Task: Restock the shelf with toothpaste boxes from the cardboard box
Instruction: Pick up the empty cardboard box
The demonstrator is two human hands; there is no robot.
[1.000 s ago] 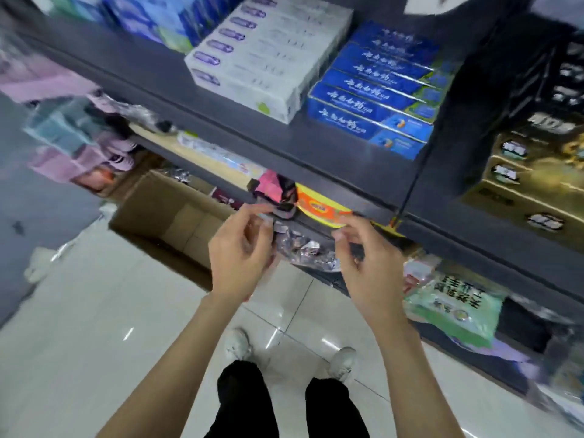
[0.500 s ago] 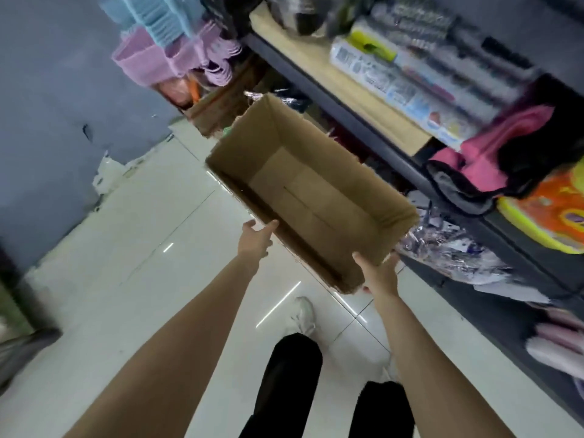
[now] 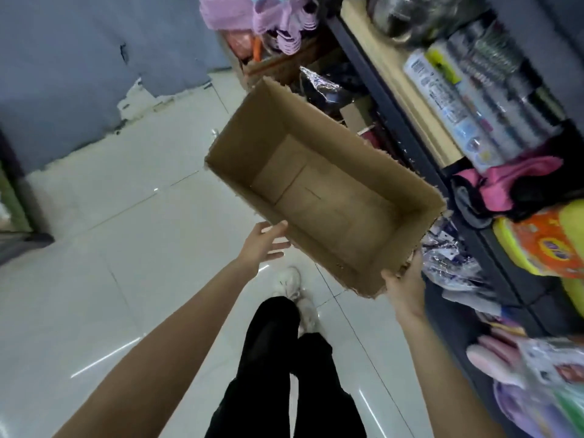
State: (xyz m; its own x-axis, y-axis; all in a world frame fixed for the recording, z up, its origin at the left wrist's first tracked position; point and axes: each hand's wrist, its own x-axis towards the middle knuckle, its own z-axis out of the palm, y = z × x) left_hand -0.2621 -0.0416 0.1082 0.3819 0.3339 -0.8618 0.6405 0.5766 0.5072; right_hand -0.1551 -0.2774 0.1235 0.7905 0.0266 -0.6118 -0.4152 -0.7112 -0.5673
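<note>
No text can be read: print is seen on the white package (image 3: pixel 439 90) and the orange pack (image 3: pixel 543 245), but blurred.

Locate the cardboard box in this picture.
The cardboard box is mid-frame, above the floor beside the shelf, right hand gripping its near corner, left hand beside it.

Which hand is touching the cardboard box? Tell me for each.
Right hand: touching; the head view shows it gripping the cardboard box at its near corner. Left hand: cannot tell; fingers reach its wall.
</note>
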